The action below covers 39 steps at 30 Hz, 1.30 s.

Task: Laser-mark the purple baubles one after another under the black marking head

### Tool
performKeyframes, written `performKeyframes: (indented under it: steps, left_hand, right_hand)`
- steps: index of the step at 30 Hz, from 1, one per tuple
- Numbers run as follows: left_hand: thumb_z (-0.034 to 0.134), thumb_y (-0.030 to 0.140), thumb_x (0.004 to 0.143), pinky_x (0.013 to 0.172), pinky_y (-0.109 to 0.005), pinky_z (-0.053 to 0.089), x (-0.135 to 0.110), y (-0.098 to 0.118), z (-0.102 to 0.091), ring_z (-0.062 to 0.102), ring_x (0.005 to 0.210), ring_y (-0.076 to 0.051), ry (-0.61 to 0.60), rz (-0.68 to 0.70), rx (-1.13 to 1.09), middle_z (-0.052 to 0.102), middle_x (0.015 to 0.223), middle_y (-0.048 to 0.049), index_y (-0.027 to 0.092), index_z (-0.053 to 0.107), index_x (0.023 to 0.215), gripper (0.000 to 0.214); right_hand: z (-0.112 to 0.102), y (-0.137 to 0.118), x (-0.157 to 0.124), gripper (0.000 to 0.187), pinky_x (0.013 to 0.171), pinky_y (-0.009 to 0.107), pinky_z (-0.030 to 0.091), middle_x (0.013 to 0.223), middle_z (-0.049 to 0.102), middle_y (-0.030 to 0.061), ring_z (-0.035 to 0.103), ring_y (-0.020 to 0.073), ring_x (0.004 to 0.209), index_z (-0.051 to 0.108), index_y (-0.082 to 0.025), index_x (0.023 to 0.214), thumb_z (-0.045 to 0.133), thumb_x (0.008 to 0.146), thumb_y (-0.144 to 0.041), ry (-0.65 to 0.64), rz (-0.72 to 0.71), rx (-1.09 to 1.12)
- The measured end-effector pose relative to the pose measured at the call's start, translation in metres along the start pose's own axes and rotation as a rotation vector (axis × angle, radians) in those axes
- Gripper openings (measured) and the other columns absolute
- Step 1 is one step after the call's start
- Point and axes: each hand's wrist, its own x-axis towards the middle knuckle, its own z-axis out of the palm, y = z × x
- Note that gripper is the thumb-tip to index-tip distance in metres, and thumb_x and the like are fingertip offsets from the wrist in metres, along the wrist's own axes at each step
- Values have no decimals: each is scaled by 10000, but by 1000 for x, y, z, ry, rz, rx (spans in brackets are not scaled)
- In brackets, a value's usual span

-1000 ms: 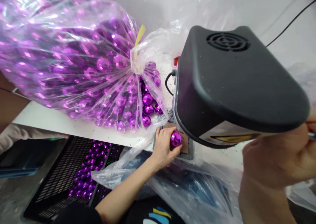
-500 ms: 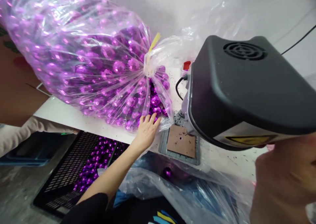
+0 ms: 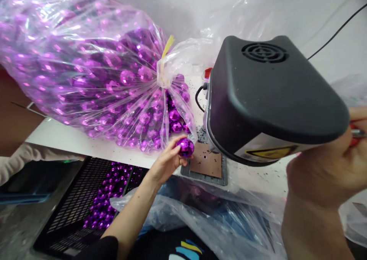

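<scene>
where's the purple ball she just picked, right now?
Head view, centre: the purple ball is held in the left hand fingertips, just below the open mouth of the clear bag and left of the brown pad under the black machine.

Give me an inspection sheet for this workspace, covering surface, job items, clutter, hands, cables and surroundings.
Surface: white table, speckled with dark debris near the machine.
Job's things: purple faceted ball held beside the brown pad; black-hooded machine overhangs the pad.
Clutter: tied clear bag of purple balls; loose plastic sheeting at the table's front edge.
Hands: left hand grips the ball; right hand closed on a red-tipped handle.
Cables: black cable along the wall; short black lead at the machine's side.
Surroundings: black mesh crate holding purple balls below; another person's sleeve at left.
</scene>
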Motion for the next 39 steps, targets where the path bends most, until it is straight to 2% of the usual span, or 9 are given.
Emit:
performKeyframes:
  steps: [3,6,11,15,17,19,27,33,39]
  left_hand:
    - [791,419,782,556,-213,467,1,-19,5,701,734,-159,-8,-90,-79,671,927,-32,229,584,1163,473]
    - [717,556,820,527,-218,458,5,-30,6,692,681,-161,-24,-152,-99,689,857,-56,177,629,1013,434]
    - [718,554,821,587,-231,485,10,-37,7,657,727,-153,9,-128,-48,710,891,-76,162,671,1019,441]
    - [763,488,800,819,-317,552,16,-44,7,674,961,-204,62,33,162,706,1109,-72,193,643,1182,497]
    - [750,464,818,1002,-383,503,19,-49,8,637,1132,-243,106,162,358,682,1233,-83,196,629,1237,512]
    - [714,442,852,1077,-420,455,22,-55,9,619,1182,-256,135,237,524,677,1264,-86,201,614,1285,506]
    - [659,413,894,1059,-494,453,31,-76,17,597,1204,-308,173,391,862,674,1280,-122,212,602,1331,484]
    - [625,396,924,1072,-519,421,31,-75,24,579,1221,-310,54,505,1101,653,1303,-126,200,573,1318,443]
    - [626,348,921,1145,-524,357,30,-79,29,547,1277,-301,33,538,1193,637,1313,-126,194,544,1313,429]
  right_hand:
    - [8,4,9,433,652,201,323,658,460,-4,411,1,653,600,-88,821,485,957,-483,14,2,-10]
    - [16,12,16,400,648,196,291,685,455,-6,386,-1,662,587,-86,827,535,929,-469,-7,52,30]
    - [21,17,21,358,669,189,284,727,456,-2,382,-9,697,562,-72,824,525,940,-409,-19,69,45]
    - [20,15,20,351,667,183,293,728,456,-5,383,-11,696,576,-79,848,504,951,-407,-13,57,38]
    - [20,15,19,342,677,187,304,735,450,-2,392,-5,708,570,-79,838,514,946,-398,-13,65,51]
    - [21,16,19,338,681,189,306,735,442,-1,391,-3,711,566,-77,833,522,944,-393,-19,71,72]
    - [21,15,19,369,700,192,298,751,450,-7,396,-10,731,568,-72,856,516,948,-425,-15,64,80]
    - [21,15,17,382,701,197,290,772,438,-11,373,-10,738,562,-87,892,450,978,-442,-41,43,85]
    - [20,11,18,431,698,206,285,757,436,-6,384,-4,738,555,-89,849,479,954,-499,-29,85,80]
